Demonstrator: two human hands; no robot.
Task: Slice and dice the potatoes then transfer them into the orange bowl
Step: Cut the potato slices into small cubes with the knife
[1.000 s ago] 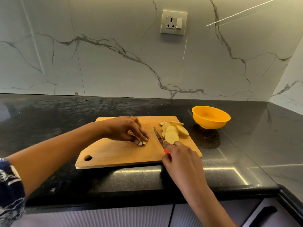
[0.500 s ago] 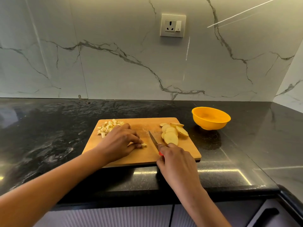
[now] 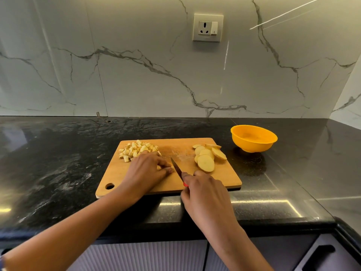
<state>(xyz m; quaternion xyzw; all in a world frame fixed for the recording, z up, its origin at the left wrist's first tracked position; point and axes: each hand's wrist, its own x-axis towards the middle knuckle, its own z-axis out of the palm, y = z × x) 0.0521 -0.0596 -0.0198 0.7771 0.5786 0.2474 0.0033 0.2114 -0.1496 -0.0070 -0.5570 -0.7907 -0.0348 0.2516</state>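
- Holding, in a right grip (image 3: 205,194) closed tight, the red handle of a small dark-bladed kitchen knife (image 3: 177,168), blade slanting away over the board.
- Pinning, under the bent fingertips of the left grip (image 3: 146,169), a potato piece mostly hidden beneath them, just left of the blade.
- Judging that piece firm and stiff under the knife, wet and starchy on its cut faces, so prone to skid; best pinned flat face down, with knuckles rather than tips toward the edge.
- Lying fanned in an overlapping heap on the right half of the rectangular wooden cutting board (image 3: 117,173): pale round potato slices (image 3: 207,157), not yet cubed, near the blade but apart from it.
- Heaped at the board's far left corner, just beyond the left grip: small pale potato cubes (image 3: 136,150). Probably light and loose, apt to scatter, so better scooped in a cupped handful or swept off the board's edge than picked up singly.
- Standing upright on the black speckled stone bench (image 3: 58,163), off the board's far right corner and apart from it: round orange plastic bowl (image 3: 254,145), no potato showing inside, so transfer not yet begun.
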